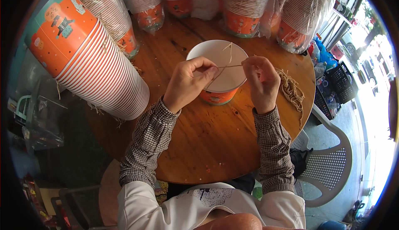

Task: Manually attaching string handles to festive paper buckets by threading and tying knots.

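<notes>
A paper bucket (218,98) with a white inside and an orange printed outside stands upright on the round wooden table. Over its mouth, a thin tan string (232,66) is stretched between my two hands. My left hand (188,82) pinches it between thumb and forefinger above the bucket's left rim. At the right rim, my right hand (264,82) grips the other part with bent fingers. One loose string end rises toward the far inside wall. A tangled bundle of tan strings (292,89) lies just right of my right hand.
A tall stack of nested orange buckets (89,55) leans at the left. Several more stacks in clear plastic (245,10) line the table's far edge. A white plastic chair (326,163) and a black crate (343,80) stand to the right, off the wooden table (199,147).
</notes>
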The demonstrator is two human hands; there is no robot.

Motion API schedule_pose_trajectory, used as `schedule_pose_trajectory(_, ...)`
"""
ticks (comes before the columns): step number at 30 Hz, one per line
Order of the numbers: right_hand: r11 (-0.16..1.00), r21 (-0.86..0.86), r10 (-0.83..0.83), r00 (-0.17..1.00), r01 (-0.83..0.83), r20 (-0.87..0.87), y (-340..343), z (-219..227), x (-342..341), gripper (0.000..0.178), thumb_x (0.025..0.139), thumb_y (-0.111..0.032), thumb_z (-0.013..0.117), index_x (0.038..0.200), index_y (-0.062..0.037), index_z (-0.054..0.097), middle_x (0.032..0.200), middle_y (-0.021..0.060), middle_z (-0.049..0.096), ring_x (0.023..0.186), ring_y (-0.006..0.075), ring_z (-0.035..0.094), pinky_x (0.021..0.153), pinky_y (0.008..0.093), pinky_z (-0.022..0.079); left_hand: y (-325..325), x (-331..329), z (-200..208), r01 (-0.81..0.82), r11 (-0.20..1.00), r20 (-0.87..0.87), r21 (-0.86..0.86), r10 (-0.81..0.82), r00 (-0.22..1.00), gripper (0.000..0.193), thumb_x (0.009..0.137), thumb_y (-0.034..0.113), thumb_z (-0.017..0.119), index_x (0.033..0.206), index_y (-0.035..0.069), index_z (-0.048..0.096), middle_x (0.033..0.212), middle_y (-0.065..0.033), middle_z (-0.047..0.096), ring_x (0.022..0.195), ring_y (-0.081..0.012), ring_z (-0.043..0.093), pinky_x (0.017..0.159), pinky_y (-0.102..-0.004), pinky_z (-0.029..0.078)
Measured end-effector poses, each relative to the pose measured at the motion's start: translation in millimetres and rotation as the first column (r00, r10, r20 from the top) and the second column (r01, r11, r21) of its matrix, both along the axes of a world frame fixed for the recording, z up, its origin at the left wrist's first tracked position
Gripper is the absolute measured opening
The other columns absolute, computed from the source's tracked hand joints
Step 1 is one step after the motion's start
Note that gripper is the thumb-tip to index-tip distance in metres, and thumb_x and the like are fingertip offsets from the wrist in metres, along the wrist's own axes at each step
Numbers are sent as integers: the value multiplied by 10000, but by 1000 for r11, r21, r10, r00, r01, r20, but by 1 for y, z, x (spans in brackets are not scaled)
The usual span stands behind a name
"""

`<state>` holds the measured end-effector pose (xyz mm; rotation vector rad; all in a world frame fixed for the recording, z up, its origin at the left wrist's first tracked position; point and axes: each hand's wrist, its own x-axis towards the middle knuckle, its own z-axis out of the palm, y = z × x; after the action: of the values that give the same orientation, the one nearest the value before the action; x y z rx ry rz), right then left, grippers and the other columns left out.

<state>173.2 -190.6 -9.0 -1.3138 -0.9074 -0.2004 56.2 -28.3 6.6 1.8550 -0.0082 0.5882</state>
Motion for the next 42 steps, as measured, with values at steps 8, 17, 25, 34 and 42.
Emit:
schedule_pose_trajectory(8, 970, -163, 199, 975, -182, 95, 7, 14, -24, 119, 788, -45, 714, 903, -53, 683, 1025, 65, 620, 1028, 202, 546, 918, 346, 425, -4, -9, 10, 38, 996, -41, -87, -41, 998, 155, 895, 87, 637, 973, -45, 661, 832, -40, 683, 788, -73, 624, 705, -225, 510)
schedule_pose_trajectory(17, 969, -48, 237, 966, -243, -107, 18, 1, -18, 112, 818, -65, 712, 925, -35, 697, 1060, 65, 622, 1054, 161, 545, 942, 323, 416, -8, -8, 7, 129, 939, -113, -319, -173, 978, 240, 926, 166, 626, 1063, -27, 662, 881, -24, 673, 807, -73, 606, 750, -216, 495)
schedule_pose_trajectory(25, 984, -109, 133, 990, -138, -57, 17, 0, -22, 117, 825, -52, 695, 939, -30, 697, 930, 62, 694, 931, 151, 615, 962, 340, 412, -3, -4, 5, 80, 939, -80, -334, -113, 990, 219, 924, 166, 631, 1027, -22, 675, 852, -21, 675, 792, -65, 604, 732, -206, 492)
schedule_pose_trajectory(34, 968, -201, -107, 973, 148, 203, 18, -3, -24, 63, 825, -69, 683, 887, -59, 681, 826, 60, 702, 798, 204, 678, 998, 391, 393, -12, 1, -1, -140, 989, 120, 57, 132, 984, 142, 908, 101, 631, 940, -28, 681, 822, -36, 683, 732, -67, 620, 646, -203, 504)
schedule_pose_trajectory(42, 959, -145, -169, 899, 245, 404, 21, -2, -28, 72, 825, -49, 649, 882, -50, 604, 813, 59, 650, 798, 259, 625, 938, 418, 422, -14, 0, -1, -159, 986, 88, 47, 155, 984, 130, 905, 86, 634, 990, -12, 648, 790, -23, 657, 703, -40, 594, 623, -184, 477)
